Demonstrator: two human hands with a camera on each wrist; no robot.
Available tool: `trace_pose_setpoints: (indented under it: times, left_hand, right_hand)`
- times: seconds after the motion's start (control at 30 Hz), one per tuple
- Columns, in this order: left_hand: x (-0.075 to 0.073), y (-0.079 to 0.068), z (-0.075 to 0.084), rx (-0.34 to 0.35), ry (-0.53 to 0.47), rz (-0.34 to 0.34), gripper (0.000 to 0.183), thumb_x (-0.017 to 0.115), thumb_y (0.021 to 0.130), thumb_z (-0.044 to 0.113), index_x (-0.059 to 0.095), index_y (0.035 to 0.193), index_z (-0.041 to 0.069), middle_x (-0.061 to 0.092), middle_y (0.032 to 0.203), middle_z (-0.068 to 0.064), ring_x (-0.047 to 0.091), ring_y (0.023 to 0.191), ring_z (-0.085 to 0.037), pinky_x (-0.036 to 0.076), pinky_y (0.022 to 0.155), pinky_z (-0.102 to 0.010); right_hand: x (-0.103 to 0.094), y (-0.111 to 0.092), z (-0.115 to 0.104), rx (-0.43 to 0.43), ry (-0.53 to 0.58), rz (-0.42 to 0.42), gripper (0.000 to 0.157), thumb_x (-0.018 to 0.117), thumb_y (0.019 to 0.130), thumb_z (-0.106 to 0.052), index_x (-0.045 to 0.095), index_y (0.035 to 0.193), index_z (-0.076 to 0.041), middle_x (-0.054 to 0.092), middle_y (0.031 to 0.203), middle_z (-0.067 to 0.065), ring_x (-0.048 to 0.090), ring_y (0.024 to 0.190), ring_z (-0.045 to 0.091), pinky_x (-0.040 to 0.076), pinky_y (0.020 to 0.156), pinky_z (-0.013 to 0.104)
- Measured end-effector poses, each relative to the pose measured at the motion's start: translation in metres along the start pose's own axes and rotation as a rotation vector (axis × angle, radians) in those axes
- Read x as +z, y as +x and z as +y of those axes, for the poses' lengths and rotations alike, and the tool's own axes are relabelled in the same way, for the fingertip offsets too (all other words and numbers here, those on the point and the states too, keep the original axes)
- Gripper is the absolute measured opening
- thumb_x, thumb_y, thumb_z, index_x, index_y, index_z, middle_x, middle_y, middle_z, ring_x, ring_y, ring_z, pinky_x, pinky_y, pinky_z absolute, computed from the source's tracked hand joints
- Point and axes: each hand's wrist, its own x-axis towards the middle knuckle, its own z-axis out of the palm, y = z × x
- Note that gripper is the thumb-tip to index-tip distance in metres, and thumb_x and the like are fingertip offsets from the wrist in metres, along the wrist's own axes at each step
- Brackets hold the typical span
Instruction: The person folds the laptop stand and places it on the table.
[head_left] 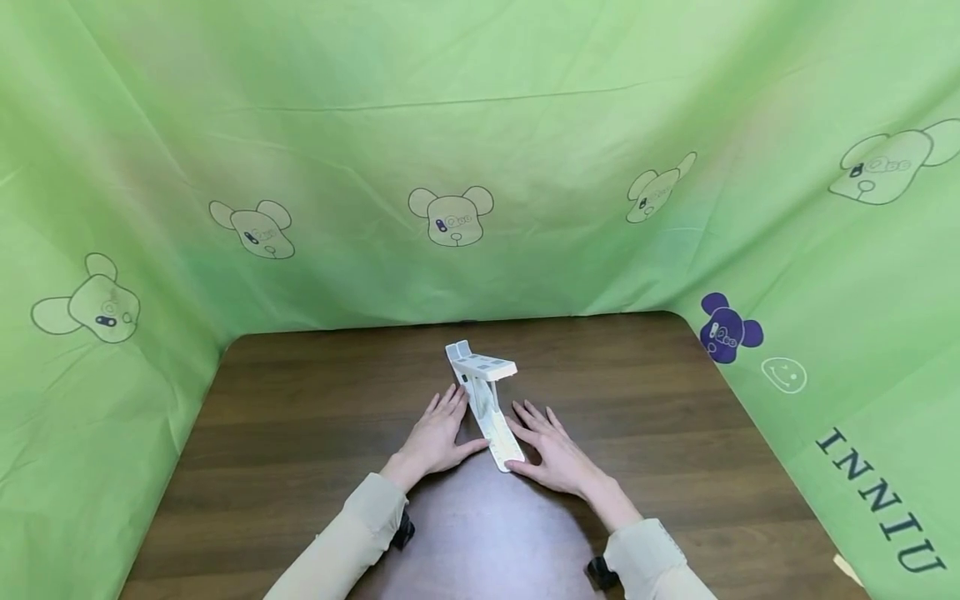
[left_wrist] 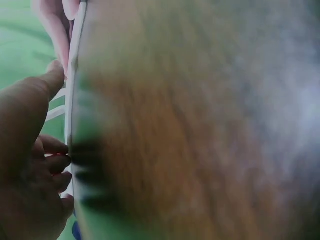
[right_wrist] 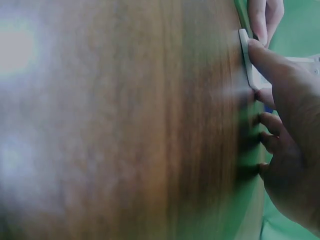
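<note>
A white folding stand (head_left: 483, 404) lies lengthwise on the brown table, its long flat base slanting from far left to near right. Its hinged upper plate (head_left: 486, 367) is tilted up on thin supports. My left hand (head_left: 435, 437) rests along the base's left side, fingers stretched forward and thumb touching the edge. On the other side, my right hand (head_left: 558, 454) has its thumb at the near end of the base and its index finger by the right edge, the other fingers spread on the table. In the right wrist view, the stand (right_wrist: 246, 55) is mostly hidden behind the right hand.
The wood-grain table (head_left: 300, 433) has rounded far corners. A green cloth (head_left: 360, 275) printed with bear heads hangs behind it and along both sides. A small pale object (head_left: 847, 570) lies at the table's right edge.
</note>
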Motion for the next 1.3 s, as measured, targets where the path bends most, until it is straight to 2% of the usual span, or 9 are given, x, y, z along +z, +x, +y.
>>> trace_pose_setpoints:
  times: [0.13, 0.27, 0.53, 0.77, 0.9, 1.07, 1.3]
  left_hand:
    - [0.004, 0.002, -0.001, -0.015, 0.013, 0.003, 0.101, 0.071, 0.101, 0.063, 0.036, 0.168, -0.004, 0.035, 0.178, -0.019, 0.025, 0.171, -0.034, 0.023, 0.141, -0.053]
    - [0.003, 0.005, -0.001, -0.011, 0.034, -0.006, 0.104, 0.073, 0.099, 0.064, 0.035, 0.169, -0.004, 0.035, 0.179, -0.019, 0.024, 0.172, -0.033, 0.021, 0.142, -0.053]
    - [-0.004, 0.013, -0.003, 0.058, 0.040, -0.044, 0.101, 0.074, 0.100, 0.060, 0.035, 0.169, -0.004, 0.031, 0.180, -0.019, 0.023, 0.171, -0.036, 0.021, 0.141, -0.056]
    - [-0.007, 0.016, -0.013, 0.095, 0.021, -0.084, 0.099, 0.074, 0.101, 0.057, 0.034, 0.170, -0.002, 0.030, 0.181, -0.017, 0.022, 0.172, -0.036, 0.020, 0.141, -0.058]
    - [-0.010, 0.016, -0.016, 0.102, -0.007, -0.105, 0.099, 0.077, 0.101, 0.053, 0.033, 0.170, -0.002, 0.030, 0.181, -0.017, 0.021, 0.172, -0.036, 0.020, 0.141, -0.059]
    - [-0.013, 0.017, -0.017, 0.112, -0.035, -0.131, 0.099, 0.078, 0.101, 0.049, 0.032, 0.170, -0.003, 0.029, 0.181, -0.018, 0.021, 0.172, -0.038, 0.019, 0.141, -0.060]
    - [-0.017, 0.020, -0.015, 0.114, -0.017, -0.142, 0.096, 0.079, 0.100, 0.045, 0.033, 0.169, -0.004, 0.028, 0.182, -0.018, 0.022, 0.171, -0.039, 0.020, 0.140, -0.061]
  right_hand:
    - [0.005, -0.001, -0.005, -0.030, 0.021, 0.038, 0.074, 0.082, 0.097, -0.032, 0.057, 0.155, 0.007, 0.046, 0.170, 0.029, 0.036, 0.161, 0.056, 0.024, 0.128, 0.081]
    - [0.010, -0.001, -0.009, -0.043, 0.045, 0.059, 0.075, 0.083, 0.097, -0.029, 0.054, 0.156, 0.007, 0.048, 0.170, 0.025, 0.035, 0.161, 0.055, 0.023, 0.128, 0.081]
    - [0.006, -0.002, -0.008, -0.078, 0.014, 0.074, 0.079, 0.085, 0.094, -0.028, 0.054, 0.156, 0.008, 0.051, 0.167, 0.024, 0.039, 0.158, 0.057, 0.026, 0.126, 0.082]
    - [0.010, 0.000, -0.013, -0.061, 0.007, 0.072, 0.080, 0.085, 0.095, -0.032, 0.054, 0.157, 0.006, 0.051, 0.169, 0.021, 0.040, 0.159, 0.054, 0.026, 0.127, 0.082]
    - [0.015, 0.001, -0.017, -0.067, -0.021, 0.098, 0.080, 0.085, 0.095, -0.033, 0.054, 0.157, 0.007, 0.054, 0.166, 0.023, 0.044, 0.156, 0.054, 0.029, 0.124, 0.083]
    - [0.017, 0.001, -0.021, -0.062, -0.043, 0.111, 0.078, 0.085, 0.094, -0.033, 0.056, 0.154, 0.009, 0.056, 0.163, 0.025, 0.046, 0.156, 0.052, 0.031, 0.124, 0.082]
    - [0.016, 0.004, -0.024, -0.036, -0.074, 0.089, 0.078, 0.083, 0.096, -0.037, 0.057, 0.153, 0.010, 0.058, 0.161, 0.025, 0.046, 0.158, 0.048, 0.031, 0.127, 0.079]
